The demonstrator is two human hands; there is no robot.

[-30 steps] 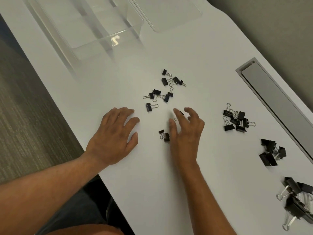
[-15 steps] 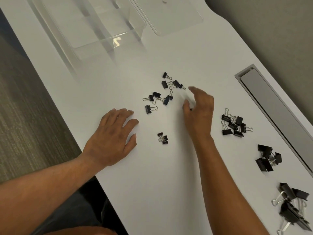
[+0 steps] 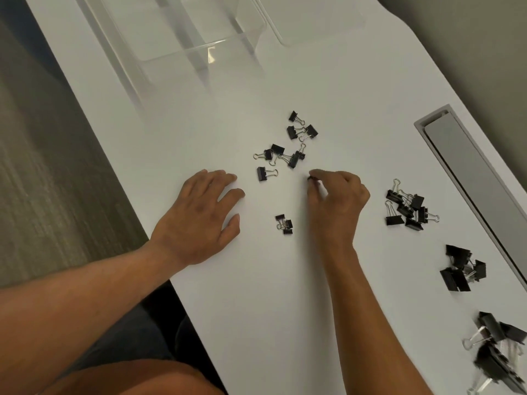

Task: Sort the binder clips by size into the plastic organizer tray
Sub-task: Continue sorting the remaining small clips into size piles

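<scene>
One tiny binder clip (image 3: pixel 311 178) sits pinched in your right hand (image 3: pixel 336 201) beside the unsorted scatter (image 3: pixel 288 149), likely for grouping by size, while your flat left hand (image 3: pixel 199 212) steadies you, short of the organizer tray (image 3: pixel 182 32).

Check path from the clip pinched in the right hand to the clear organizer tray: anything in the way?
Partly. The right hand pinches a small binder clip at its fingertips. The scattered cluster of small clips lies on the white table between it and the plastic organizer tray. Carried above the table, nothing visible blocks it.
</scene>
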